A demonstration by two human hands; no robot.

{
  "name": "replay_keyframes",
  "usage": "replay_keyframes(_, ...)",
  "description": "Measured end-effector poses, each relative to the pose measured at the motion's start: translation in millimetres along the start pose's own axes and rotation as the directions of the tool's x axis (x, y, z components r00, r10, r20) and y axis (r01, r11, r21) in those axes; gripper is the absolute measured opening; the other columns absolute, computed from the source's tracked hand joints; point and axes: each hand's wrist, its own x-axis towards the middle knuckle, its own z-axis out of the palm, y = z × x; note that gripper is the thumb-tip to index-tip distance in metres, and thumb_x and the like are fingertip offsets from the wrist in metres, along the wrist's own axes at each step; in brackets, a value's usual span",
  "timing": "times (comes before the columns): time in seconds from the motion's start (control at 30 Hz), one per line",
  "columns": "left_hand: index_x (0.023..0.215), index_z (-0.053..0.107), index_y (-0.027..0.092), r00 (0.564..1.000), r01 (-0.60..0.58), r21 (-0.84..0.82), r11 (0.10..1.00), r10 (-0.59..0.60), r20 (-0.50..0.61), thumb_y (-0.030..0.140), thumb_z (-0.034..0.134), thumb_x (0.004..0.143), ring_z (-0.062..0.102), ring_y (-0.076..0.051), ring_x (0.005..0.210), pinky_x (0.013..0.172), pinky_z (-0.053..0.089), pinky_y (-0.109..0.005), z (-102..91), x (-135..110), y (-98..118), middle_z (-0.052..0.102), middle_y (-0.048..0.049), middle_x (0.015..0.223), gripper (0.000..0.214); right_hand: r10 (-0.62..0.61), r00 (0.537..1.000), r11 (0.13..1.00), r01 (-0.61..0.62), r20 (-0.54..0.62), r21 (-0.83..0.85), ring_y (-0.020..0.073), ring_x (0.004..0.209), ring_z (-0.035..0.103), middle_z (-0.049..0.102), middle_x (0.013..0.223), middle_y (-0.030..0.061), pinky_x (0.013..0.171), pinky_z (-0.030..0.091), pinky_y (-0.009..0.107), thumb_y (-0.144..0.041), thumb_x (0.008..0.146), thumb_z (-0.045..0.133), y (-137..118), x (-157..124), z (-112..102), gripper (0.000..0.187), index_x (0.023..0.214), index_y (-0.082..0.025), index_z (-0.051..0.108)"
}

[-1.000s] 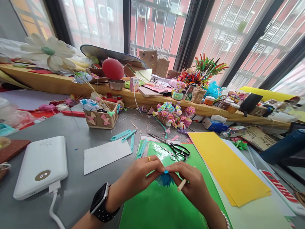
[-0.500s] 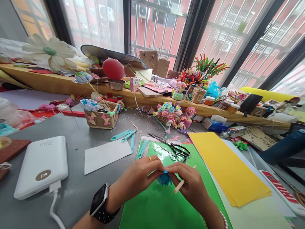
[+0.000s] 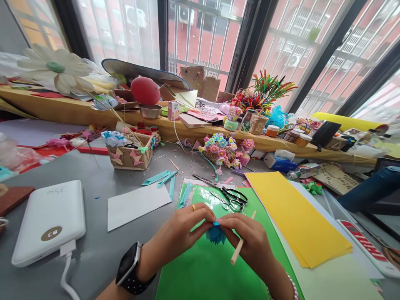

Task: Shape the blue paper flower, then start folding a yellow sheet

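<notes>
Between my two hands is a blue paper flower with pointed petals, hanging just above a green sheet. My left hand pinches its upper edge between thumb and fingers. My right hand pinches the same edge from the other side, fingertips nearly meeting the left ones. A thin wooden stick is also tucked in my right hand, slanting between the fingers. Black-handled scissors and a smaller silver pair lie just beyond my hands. Folded light-blue paper strips rest farther off to the left.
A white card and a white power bank with a cable lie left. Yellow paper sheets lie right. Behind stand a cardboard box, crocheted flowers and a crowded ledge.
The view has shifted slightly, so the tabletop things appear a little farther left. The stick in my right hand has tilted steeper. Both hands keep pinching the blue paper flower.
</notes>
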Motion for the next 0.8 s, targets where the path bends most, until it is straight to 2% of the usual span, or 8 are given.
replay_keyframes(0.13, 0.086, 0.057, 0.017, 1.000, -0.015, -0.023, 1.000, 0.015, -0.003, 0.010, 0.046, 0.085, 0.061, -0.013, 0.075, 0.066, 0.048, -0.021, -1.5, 1, 0, 0.064, -0.0042, 0.082, 0.013, -0.001, 1.000, 1.000, 0.001, -0.017, -0.005, 0.0154, 0.071, 0.067, 0.070, 0.076, 0.0061, 0.061, 0.054, 0.023, -0.012, 0.083, 0.053, -2, 0, 0, 0.013, 0.090, -0.019, 0.062)
replay_keyframes(0.4, 0.081, 0.058, 0.016, 0.996, -0.052, 0.072, 0.996, 0.057, -0.069, 0.009, 0.045, 0.084, 0.061, -0.013, 0.071, 0.062, 0.048, -0.021, 4.0, -2, 1, 0.064, -0.0052, 0.080, 0.016, 0.002, 1.000, 0.998, -0.002, -0.008, -0.058, 0.0152, 0.072, 0.066, 0.069, 0.079, 0.0065, 0.060, 0.054, 0.023, -0.012, 0.083, 0.053, 1, -3, 2, 0.013, 0.089, -0.019, 0.061)
replay_keyframes(0.5, 0.082, 0.058, 0.016, 0.997, -0.022, 0.059, 0.998, 0.027, -0.072, 0.010, 0.045, 0.085, 0.061, -0.014, 0.073, 0.064, 0.048, -0.022, 4.7, 0, 1, 0.064, -0.0052, 0.080, 0.015, 0.020, 1.000, 0.998, -0.019, 0.005, -0.066, 0.0153, 0.073, 0.065, 0.069, 0.079, 0.0062, 0.062, 0.054, 0.024, -0.011, 0.083, 0.052, 1, -2, 2, 0.016, 0.092, -0.019, 0.061)
replay_keyframes(0.63, 0.090, 0.057, 0.018, 0.988, 0.129, -0.164, 0.978, -0.142, -0.067, 0.021, 0.055, 0.082, 0.060, -0.016, 0.084, 0.076, 0.049, -0.028, 0.6, 3, 4, 0.063, -0.0044, 0.087, 0.009, 0.066, 0.997, 0.998, -0.066, -0.049, -0.009, 0.0150, 0.071, 0.066, 0.069, 0.078, 0.0057, 0.061, 0.054, 0.024, -0.009, 0.081, 0.053, -4, 0, -2, 0.017, 0.091, -0.020, 0.061)
replay_keyframes(0.73, 0.109, 0.051, 0.020, 0.970, 0.233, -0.390, 0.891, -0.242, 0.027, 0.031, 0.068, 0.070, 0.054, -0.021, 0.103, 0.089, 0.045, -0.033, -0.6, 3, 4, 0.058, -0.0078, 0.110, 0.044, 0.172, 0.978, 0.985, -0.168, -0.116, 0.046, 0.0134, 0.064, 0.065, 0.069, 0.075, 0.0042, 0.051, 0.051, 0.020, -0.011, 0.081, 0.054, -10, 2, -7, 0.014, 0.087, -0.021, 0.061)
replay_keyframes(0.8, 0.117, 0.045, 0.022, 0.957, 0.287, -0.480, 0.829, -0.267, 0.112, 0.031, 0.073, 0.066, 0.052, -0.022, 0.109, 0.092, 0.043, -0.034, 1.5, 2, 4, 0.054, -0.0091, 0.117, 0.059, 0.223, 0.962, 0.975, -0.217, -0.156, 0.052, 0.0109, 0.053, 0.060, 0.067, 0.071, 0.0029, 0.042, 0.046, 0.017, -0.013, 0.081, 0.054, -13, 3, -8, 0.011, 0.084, -0.021, 0.060)
